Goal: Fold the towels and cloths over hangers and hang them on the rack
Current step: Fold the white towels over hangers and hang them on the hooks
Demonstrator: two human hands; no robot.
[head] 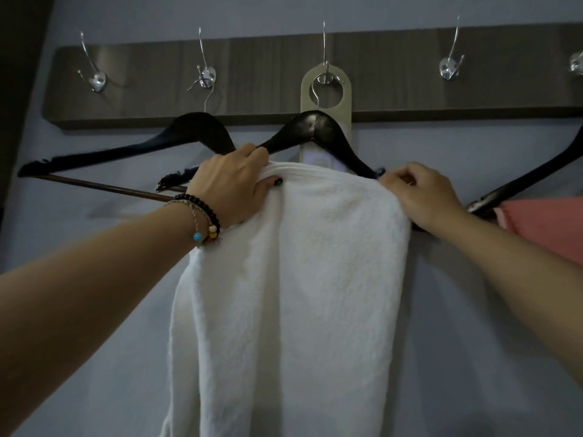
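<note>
A single head-worn camera looks forward and slightly upward at a wall, close to it. The wooden rack (315, 80) with its metal hooks runs across the top of the view. Both forearms reach in from the lower corners, and the white towel (299, 279) fills the centre. No second view exists.

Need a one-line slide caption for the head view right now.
Both hands, left and right, grip a white towel draped over a dark hanger on the wall rack.
</note>
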